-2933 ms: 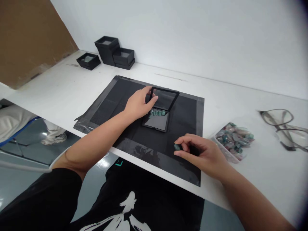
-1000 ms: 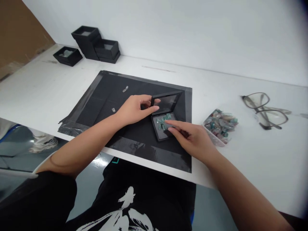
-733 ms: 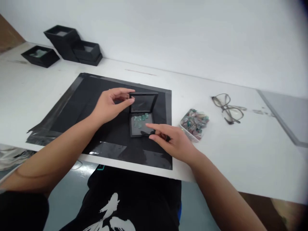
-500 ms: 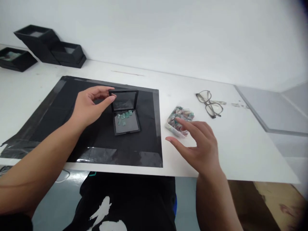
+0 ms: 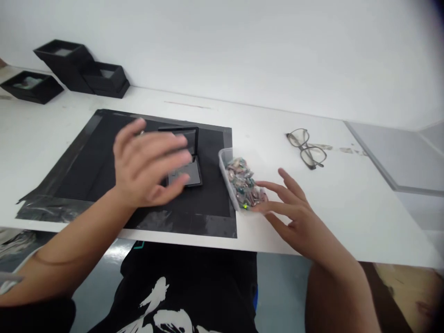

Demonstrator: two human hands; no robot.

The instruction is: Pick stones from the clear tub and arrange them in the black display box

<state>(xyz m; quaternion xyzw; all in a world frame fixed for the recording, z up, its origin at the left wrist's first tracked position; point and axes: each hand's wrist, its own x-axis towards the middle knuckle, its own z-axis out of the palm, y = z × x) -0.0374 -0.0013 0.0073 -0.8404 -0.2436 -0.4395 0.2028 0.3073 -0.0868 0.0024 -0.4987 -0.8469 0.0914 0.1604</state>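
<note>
A: What's going on?

B: It looks like the step of getting at the tub (image 5: 228, 154) of shiny little bits (image 5: 241, 180). The right hand (image 5: 282, 203) is at its right side, fingers spread, tips by the bits. I can't tell if they pinch one.

A: And the left hand (image 5: 149, 162)?

B: It's left of the tub, fingers wide apart and blurry. I see nothing in it.

A: Where's the flat black case (image 5: 194, 175)?

B: Left of the tub, on the black mat (image 5: 204, 217), with its lid (image 5: 190, 136) up. The left hand hides a lot of it, so I can't tell what's inside.

A: What does the next move need?

B: I'd say a soft pinch on one bit, and the left hand out of the case's way.

A: Anything else on the desk (image 5: 267, 138)?

B: Glasses (image 5: 302, 146), behind the tub and to its right, not in the way. Black boxes (image 5: 72, 69) stand far from the tub, back and left.
</note>
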